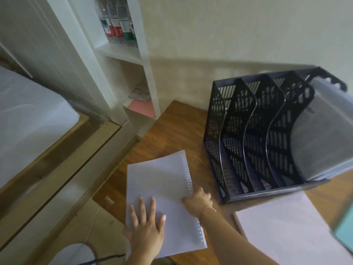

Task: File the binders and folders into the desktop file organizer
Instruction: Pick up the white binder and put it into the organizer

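Observation:
A black mesh file organizer [248, 134] with several slots stands on the wooden desk [172, 131]. Its rightmost slot holds grey translucent folders [324, 131]; the other slots look empty. A white punched binder [162, 188] lies flat at the desk's left front corner. My left hand [147, 228] rests flat on its near part, fingers spread. My right hand [198, 201] touches the binder's punched right edge, blurred, fingers curled at the edge. Another white folder [286, 232] lies flat at the front right.
A teal folder [345, 232] shows at the right edge. A white shelf unit [133, 54] with water bottles [116, 22] and pink paper [143, 108] stands left of the desk. A bed [28, 121] lies far left. A cable crosses the floor below.

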`<control>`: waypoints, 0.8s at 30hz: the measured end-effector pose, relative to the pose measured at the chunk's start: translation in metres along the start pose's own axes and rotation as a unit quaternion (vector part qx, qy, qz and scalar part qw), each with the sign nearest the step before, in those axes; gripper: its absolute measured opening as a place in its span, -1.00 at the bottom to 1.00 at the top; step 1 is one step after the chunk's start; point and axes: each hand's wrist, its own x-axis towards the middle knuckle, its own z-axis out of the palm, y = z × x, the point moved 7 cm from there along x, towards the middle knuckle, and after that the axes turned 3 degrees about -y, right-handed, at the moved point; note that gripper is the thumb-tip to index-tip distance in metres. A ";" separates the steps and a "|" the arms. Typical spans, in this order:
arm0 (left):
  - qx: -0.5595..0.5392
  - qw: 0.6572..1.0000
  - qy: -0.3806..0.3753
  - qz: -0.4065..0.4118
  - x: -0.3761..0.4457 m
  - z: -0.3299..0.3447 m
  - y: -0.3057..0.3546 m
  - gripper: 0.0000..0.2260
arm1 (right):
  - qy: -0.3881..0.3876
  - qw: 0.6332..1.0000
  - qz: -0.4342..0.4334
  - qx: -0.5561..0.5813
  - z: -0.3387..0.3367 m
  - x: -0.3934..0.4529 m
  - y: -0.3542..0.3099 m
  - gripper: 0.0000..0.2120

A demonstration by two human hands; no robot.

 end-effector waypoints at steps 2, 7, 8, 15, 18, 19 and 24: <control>-0.004 1.000 0.012 -0.016 -0.006 -0.002 0.003 -0.15 | -0.007 0.996 -0.048 0.069 0.002 -0.006 -0.005 -0.59; -0.098 0.992 0.076 -0.023 -0.022 -0.007 0.003 -0.32 | -0.020 0.989 -0.144 0.039 -0.014 -0.030 -0.011 -0.51; -0.123 0.988 0.095 -0.007 -0.024 -0.008 0.005 -0.33 | -0.048 0.985 -0.162 0.030 -0.017 -0.036 -0.011 -0.46; -0.271 0.913 0.280 0.123 -0.068 -0.063 0.050 -0.49 | -0.065 0.932 -0.357 -0.015 -0.050 -0.115 0.003 -0.52; -0.315 0.860 0.298 0.267 -0.073 -0.102 0.096 -0.51 | 0.027 0.921 -0.389 0.016 -0.085 -0.155 0.011 -0.53; -0.357 0.852 0.279 0.261 -0.070 -0.125 0.111 -0.53 | 0.031 0.919 -0.390 0.055 -0.101 -0.168 0.015 -0.54; -0.508 0.782 0.174 0.316 -0.083 -0.209 0.190 -0.44 | 0.102 0.875 -0.418 0.222 -0.192 -0.245 0.049 -0.48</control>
